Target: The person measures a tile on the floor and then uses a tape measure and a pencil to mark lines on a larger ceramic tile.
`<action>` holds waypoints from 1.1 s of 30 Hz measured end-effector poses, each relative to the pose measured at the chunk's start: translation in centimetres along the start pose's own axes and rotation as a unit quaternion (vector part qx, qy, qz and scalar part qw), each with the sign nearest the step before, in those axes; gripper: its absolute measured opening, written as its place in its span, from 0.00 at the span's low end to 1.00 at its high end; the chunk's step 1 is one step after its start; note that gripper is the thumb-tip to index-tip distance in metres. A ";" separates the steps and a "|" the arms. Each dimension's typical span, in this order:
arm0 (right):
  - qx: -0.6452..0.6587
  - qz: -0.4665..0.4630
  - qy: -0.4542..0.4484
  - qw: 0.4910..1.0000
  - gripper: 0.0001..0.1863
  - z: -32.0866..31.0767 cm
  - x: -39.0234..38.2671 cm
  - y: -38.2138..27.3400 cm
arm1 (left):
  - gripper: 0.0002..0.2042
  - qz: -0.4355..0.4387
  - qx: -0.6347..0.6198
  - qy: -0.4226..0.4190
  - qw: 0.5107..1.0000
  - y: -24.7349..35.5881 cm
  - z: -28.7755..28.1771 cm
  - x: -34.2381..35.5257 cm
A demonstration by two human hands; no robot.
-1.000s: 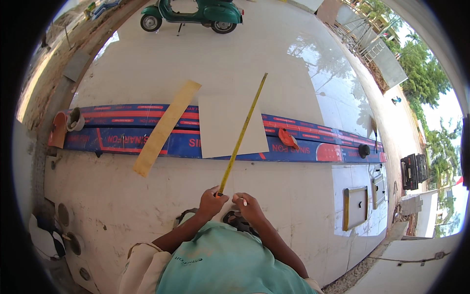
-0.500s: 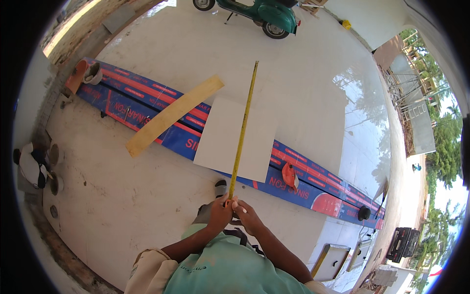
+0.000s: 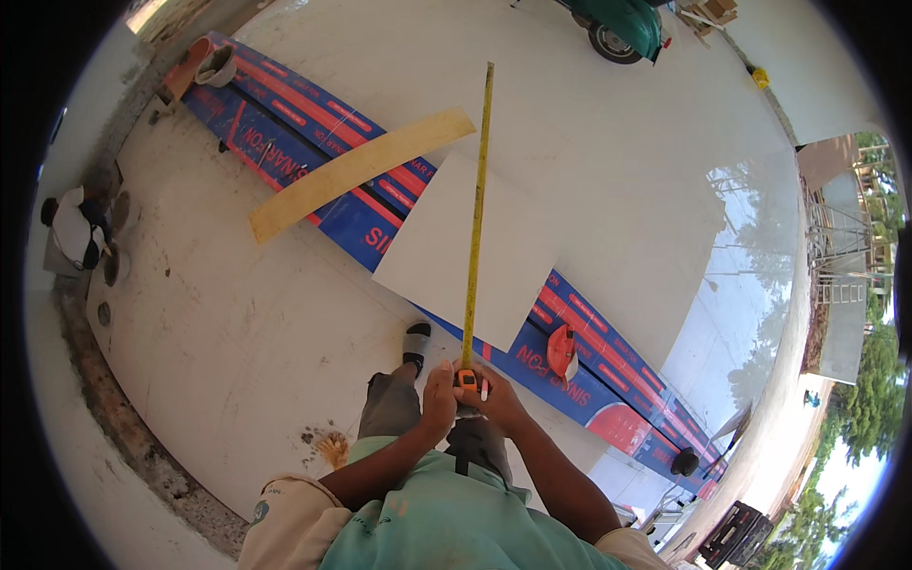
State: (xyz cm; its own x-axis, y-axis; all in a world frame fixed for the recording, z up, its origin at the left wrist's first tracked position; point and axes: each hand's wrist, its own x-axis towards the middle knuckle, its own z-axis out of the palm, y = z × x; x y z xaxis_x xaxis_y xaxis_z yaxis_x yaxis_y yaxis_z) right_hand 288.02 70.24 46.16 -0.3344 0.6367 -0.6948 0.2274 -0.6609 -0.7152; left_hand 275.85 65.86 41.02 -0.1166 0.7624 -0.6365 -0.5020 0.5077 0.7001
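Tape measure: the orange-and-black case (image 3: 466, 380) sits between the two hands, its yellow blade (image 3: 478, 209) extended toward 12 o'clock.
Left hand (image 3: 439, 404): against the case's 9 o'clock side; I cannot tell whether its fingers wrap around it.
Right hand (image 3: 501, 404): closed on the case from 3 o'clock, fingers curled at its lower end; a small pale object (image 3: 484, 389) shows at the fingers, too small to identify.
Blade: crosses over the white rectangular panel (image 3: 518, 256), its tip beyond the far edge; contact with the panel cannot be told.
Panel edges: it lies aslant across long blue-and-red packages (image 3: 589, 389), its far corners reaching past them at 12 and 1 o'clock.
Packages: a diagonal line from 11 to 4 o'clock, limiting the room ahead of the feet.
On them: wooden strip (image 3: 351, 176) and bucket (image 3: 217, 66) at 11, red-and-white cap (image 3: 561, 351) at 2.
Open room: pale floor (image 3: 237, 332) spreads widely at 9 to 10, up to the rough wall base (image 3: 114, 432), and beyond the panel toward the green scooter (image 3: 622, 28) at 1.
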 end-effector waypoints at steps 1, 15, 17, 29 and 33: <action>-0.042 -0.017 -0.016 0.999 0.28 -1.3 0.4 0.5 | 0.24 0.018 0.025 0.007 0.999 -1.3 0.1 0.6; -0.238 0.145 -0.244 0.929 0.34 -17.5 -2.9 1.2 | 0.40 -0.105 0.067 0.148 0.981 1.6 -5.2 9.8; -0.253 0.162 -0.267 0.915 0.33 -17.6 -2.6 1.1 | 0.39 -0.135 0.024 0.158 0.978 0.5 -6.7 10.7; -0.395 0.233 -0.310 0.833 0.32 -19.5 7.0 -2.3 | 0.10 0.001 -0.201 0.363 0.910 -0.8 -17.6 19.0; -0.504 0.205 -0.272 0.794 0.34 -19.3 12.9 -3.6 | 0.08 0.003 -0.174 0.366 0.914 -2.8 -22.2 20.8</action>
State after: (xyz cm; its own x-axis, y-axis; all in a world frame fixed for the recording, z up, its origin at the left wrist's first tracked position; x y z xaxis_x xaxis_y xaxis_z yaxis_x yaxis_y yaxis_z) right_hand 300.55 88.54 38.28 -0.3260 0.0037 -0.9454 0.9438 0.0585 -0.3253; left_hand 255.79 71.44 18.66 -0.5980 0.2274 -0.7686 -0.7270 0.2499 0.6395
